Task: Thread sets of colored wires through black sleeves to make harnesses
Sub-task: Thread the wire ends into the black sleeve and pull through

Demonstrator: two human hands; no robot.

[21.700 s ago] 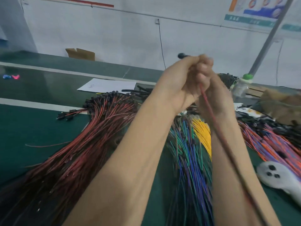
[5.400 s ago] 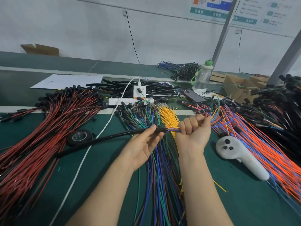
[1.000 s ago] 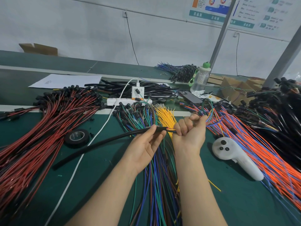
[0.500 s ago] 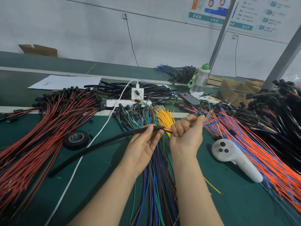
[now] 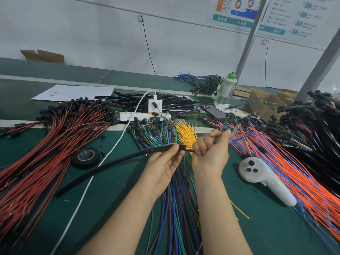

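My left hand [image 5: 165, 168] pinches the right end of a long black sleeve [image 5: 117, 162] that trails left across the green table. My right hand [image 5: 211, 150] is fisted around a set of colored wires [image 5: 237, 137]; a short orange and yellow stretch [image 5: 189, 148] runs from that fist into the sleeve's mouth. The wires' free ends fan out to the right of my right thumb. Both hands hover above a pile of blue, green and purple wires [image 5: 174, 208].
Red and black wires [image 5: 46, 148] cover the left side, orange and blue wires [image 5: 294, 172] the right. A tape roll [image 5: 85, 157], white cable [image 5: 103, 159], power strip [image 5: 145, 115], white controller [image 5: 265, 179], yellow wires [image 5: 185, 133], loose black sleeves [image 5: 165, 103], phone [image 5: 213, 111] and bottle [image 5: 224, 91] lie around.
My right hand has stayed close against the sleeve's mouth with the wire set. The sleeve's far end has shifted slightly on the table. Both hands keep their grip.
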